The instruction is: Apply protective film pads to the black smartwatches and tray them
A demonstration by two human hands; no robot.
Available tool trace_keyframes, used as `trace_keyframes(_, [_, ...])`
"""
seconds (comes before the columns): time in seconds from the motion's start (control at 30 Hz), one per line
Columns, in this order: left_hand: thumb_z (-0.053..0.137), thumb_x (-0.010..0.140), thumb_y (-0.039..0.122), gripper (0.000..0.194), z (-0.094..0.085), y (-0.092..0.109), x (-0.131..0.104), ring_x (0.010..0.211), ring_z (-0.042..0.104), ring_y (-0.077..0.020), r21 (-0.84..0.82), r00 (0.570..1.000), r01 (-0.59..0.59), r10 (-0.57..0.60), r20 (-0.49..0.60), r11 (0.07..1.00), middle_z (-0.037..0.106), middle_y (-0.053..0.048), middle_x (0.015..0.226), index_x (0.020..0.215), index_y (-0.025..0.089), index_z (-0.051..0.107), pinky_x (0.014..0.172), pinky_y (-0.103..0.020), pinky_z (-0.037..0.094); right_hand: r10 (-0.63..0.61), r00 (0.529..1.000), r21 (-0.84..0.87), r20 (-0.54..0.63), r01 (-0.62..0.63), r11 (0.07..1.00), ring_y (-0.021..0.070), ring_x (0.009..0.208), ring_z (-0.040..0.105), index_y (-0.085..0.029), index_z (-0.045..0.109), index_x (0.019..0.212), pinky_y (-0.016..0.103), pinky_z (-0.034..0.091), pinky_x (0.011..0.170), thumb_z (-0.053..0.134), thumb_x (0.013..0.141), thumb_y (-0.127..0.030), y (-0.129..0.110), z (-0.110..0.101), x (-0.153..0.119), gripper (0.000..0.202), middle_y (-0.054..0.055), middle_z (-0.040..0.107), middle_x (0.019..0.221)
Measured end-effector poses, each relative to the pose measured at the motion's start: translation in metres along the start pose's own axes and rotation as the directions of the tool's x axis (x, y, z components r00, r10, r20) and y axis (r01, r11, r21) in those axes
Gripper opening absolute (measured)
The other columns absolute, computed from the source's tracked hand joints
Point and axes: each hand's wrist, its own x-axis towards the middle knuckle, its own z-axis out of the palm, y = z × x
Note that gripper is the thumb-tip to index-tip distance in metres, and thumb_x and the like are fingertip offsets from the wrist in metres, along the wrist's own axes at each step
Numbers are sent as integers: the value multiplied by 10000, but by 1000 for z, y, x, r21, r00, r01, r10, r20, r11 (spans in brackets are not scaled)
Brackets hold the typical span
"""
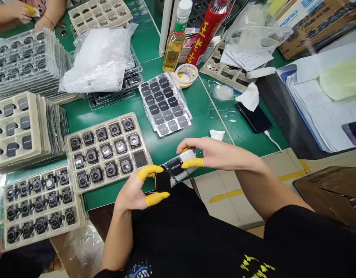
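Yellow finger cots cover the thumb and a finger of my left hand (134, 192), which pinches a dark square watch case (162, 182) by its edges, flat black face toward me. Just right of it, my right hand (205, 152), also in yellow cots, grips a black rounded-square film (175, 166) with pale printing on a clear and white backing. The film is close beside the watch case; I cannot tell whether they touch. To the left lies a beige tray (142, 144) of watch cases, backs up, with one bare dark pocket at its right side.
A sheet of black printed stickers (163, 102) lies beyond my hands. More watch trays (39, 208) and tall tray stacks (18, 131) stand at left. Bottles (175, 42), a tape roll (186, 75) and a phone (255, 117) are farther back. Another person's hand (47, 21) shows top left.
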Motion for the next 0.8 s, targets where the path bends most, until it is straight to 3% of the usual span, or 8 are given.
trace_keyframes(0.1, [955,889,368,622,-2,-7,-14,1268,830,-322,-92,998,-22,17,-63,996,838,-93,1192,1439,245,693,1200,-491,651,-32,997,109,-76,40,993,265,980,735,-264,756,997,399,575,911,809,925,-536,4,12,7,286,41,801,1038])
trace_keyframes(0.2, [948,893,419,613,-1,-15,-26,1144,857,-298,-146,992,-45,27,-121,988,827,-46,1031,1426,240,703,1273,-590,593,-44,992,215,-117,69,974,254,963,726,-260,761,971,401,567,921,828,916,-510,11,27,12,264,37,793,1011])
trace_keyframes(0.3, [957,880,457,614,1,-18,-34,1073,853,-266,-149,986,-24,-1,-164,989,824,-41,1018,1411,258,720,1223,-529,627,-24,988,316,-150,71,946,234,887,707,-248,757,935,383,564,843,857,900,-553,15,39,15,323,39,784,972])
trace_keyframes(0.43, [987,845,458,644,1,-13,-37,973,832,-218,-119,980,-31,6,-201,992,824,-57,1039,1390,235,726,1000,-354,695,1,980,358,-198,71,931,217,802,683,-234,750,881,377,565,779,867,877,-678,14,49,21,459,47,767,906])
trace_keyframes(0.5, [985,848,438,633,0,-9,-37,946,827,-203,-58,975,-43,29,-221,997,825,-64,1057,1385,224,728,1032,-359,692,2,973,341,-231,79,937,218,788,681,-235,753,872,381,570,769,851,875,-727,14,52,23,503,49,760,882])
trace_keyframes(0.67, [939,895,425,597,-1,-3,-35,902,829,-211,-38,972,-88,77,-222,995,815,-41,988,1410,230,710,1207,-512,639,-15,966,304,-258,96,948,215,778,682,-239,761,869,374,569,759,829,900,-739,15,58,24,505,42,757,845])
trace_keyframes(0.8, [955,875,428,588,1,2,-36,974,835,-228,-22,967,-71,64,-246,997,809,-43,995,1379,236,722,1128,-449,673,-36,970,290,-242,108,951,211,777,682,-241,768,874,368,563,756,805,932,-719,15,60,24,483,45,771,853])
